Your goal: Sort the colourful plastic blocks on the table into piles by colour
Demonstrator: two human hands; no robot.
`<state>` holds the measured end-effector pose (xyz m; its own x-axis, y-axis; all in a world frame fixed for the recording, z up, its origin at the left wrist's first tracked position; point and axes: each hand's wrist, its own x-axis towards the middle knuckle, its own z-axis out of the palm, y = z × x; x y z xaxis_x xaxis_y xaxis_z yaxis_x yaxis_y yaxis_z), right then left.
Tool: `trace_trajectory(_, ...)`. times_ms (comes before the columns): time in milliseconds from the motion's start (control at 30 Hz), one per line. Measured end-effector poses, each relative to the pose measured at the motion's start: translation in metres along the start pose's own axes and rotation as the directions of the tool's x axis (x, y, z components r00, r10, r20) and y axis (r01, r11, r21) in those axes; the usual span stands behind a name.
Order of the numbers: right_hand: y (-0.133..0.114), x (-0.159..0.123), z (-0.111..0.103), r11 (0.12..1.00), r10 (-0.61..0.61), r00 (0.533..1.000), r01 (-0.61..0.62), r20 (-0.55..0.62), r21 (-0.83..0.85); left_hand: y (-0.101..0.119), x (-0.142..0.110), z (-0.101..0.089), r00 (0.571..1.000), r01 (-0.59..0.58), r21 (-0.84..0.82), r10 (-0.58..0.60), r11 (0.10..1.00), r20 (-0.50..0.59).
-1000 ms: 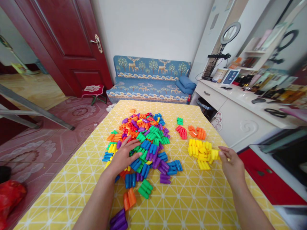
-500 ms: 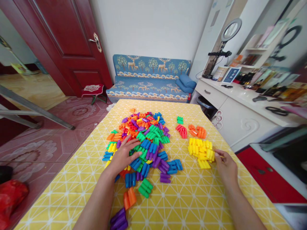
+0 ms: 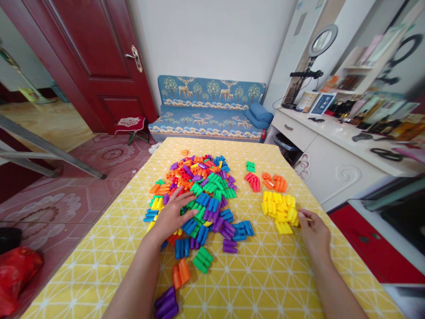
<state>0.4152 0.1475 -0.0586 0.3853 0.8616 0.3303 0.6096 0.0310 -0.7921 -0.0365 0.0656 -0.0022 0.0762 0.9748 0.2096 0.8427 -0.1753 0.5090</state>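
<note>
A big heap of mixed plastic blocks (image 3: 199, 190) in several colours lies in the middle of the yellow tablecloth (image 3: 265, 274). My left hand (image 3: 172, 215) rests flat on the heap's near left side, fingers spread. To the right sits a separate pile of yellow blocks (image 3: 279, 208). My right hand (image 3: 312, 230) is just right of that pile, its fingertips touching the pile's edge, fingers loosely bent with nothing held. Beyond the yellow pile lie small groups of orange blocks (image 3: 275, 181), red blocks (image 3: 253, 181) and a green block (image 3: 250, 166).
Loose blocks lie near me: a green one (image 3: 202, 260), an orange one (image 3: 179, 274), a purple one (image 3: 166, 305). A white dresser (image 3: 332, 164) stands right of the table, a blue sofa (image 3: 209, 115) behind it, a red door (image 3: 89, 57) at left.
My right hand let a yellow block down onto the yellow pile and drew in slightly toward it. My left hand stayed on the mixed heap.
</note>
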Motion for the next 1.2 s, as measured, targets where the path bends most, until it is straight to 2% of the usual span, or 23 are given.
trace_trajectory(133,-0.008,-0.002,-0.003,0.997,0.070,0.997,-0.070,0.019,0.017,-0.001,0.000,0.001,1.000,-0.004,-0.005,0.004,1.000,-0.003)
trace_trajectory(367,-0.015,-0.005,-0.006,0.998,0.064,0.998,-0.065,-0.025,-0.027,-0.001,0.000,0.001,1.000,0.002,-0.004,-0.002,1.000,-0.003)
trace_trajectory(633,-0.017,-0.006,-0.010,0.987,0.100,0.995,-0.100,-0.010,-0.122,0.000,-0.001,0.000,1.000,0.003,0.002,-0.003,1.000,0.001)
trace_trajectory(833,-0.018,-0.008,-0.011,0.985,0.113,0.993,-0.118,-0.044,-0.130,0.001,0.000,-0.001,1.000,0.002,-0.014,-0.002,1.000,0.000)
trace_trajectory(1000,-0.018,-0.009,-0.012,0.987,0.093,0.994,-0.100,-0.061,-0.122,0.001,-0.001,0.001,1.000,0.004,-0.010,-0.005,1.000,-0.012)
trace_trajectory(1200,-0.025,-0.012,-0.011,0.987,0.023,0.985,-0.050,-0.170,-0.152,0.004,-0.003,-0.001,0.997,-0.037,-0.006,0.037,0.999,-0.075)
